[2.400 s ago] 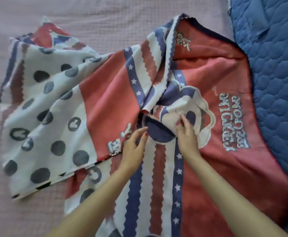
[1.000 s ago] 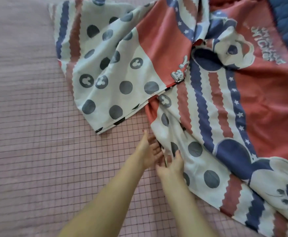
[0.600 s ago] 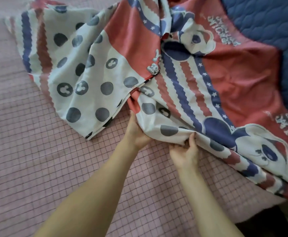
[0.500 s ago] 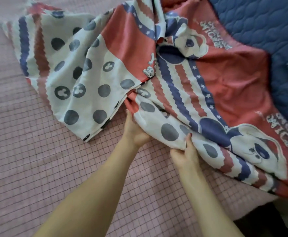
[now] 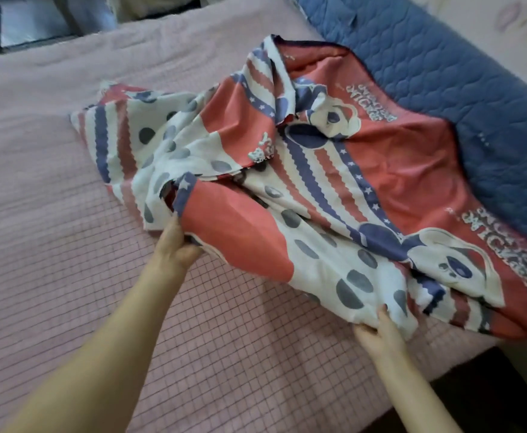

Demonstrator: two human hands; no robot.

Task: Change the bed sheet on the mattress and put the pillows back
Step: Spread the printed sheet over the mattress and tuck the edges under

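Both the left hand [image 5: 174, 245] and the right hand [image 5: 381, 331], well apart, gripped the sheet's [image 5: 318, 195] near edge on the mattress [image 5: 68, 245].

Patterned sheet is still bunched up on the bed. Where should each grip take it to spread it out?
Take the patterned sheet along its near edge, from the near side, grips wide apart. That edge lies free on the pink mattress cover; the left hand and right hand already hold it there. The far part overlaps the blue quilt.
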